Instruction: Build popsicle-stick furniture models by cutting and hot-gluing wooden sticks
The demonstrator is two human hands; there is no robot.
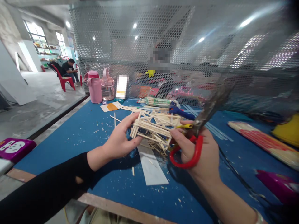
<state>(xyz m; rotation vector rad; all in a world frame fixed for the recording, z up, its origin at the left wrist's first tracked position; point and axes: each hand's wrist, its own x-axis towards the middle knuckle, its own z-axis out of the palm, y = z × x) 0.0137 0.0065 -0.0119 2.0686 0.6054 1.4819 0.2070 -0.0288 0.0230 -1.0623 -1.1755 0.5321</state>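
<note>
Already the stick frame point(153, 127) looks largely built, many thin wooden sticks joined into a lattice, held just above the blue table point(93, 130). Its near end is pinched in the left hand point(120, 140), while the right hand point(198, 155) grips red-handled scissors point(198, 137), blades raised; trimming seems left, loose sticks point(154, 101) lying behind

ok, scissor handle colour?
Red, on the scissors in the right hand; head view, the only one.
</note>
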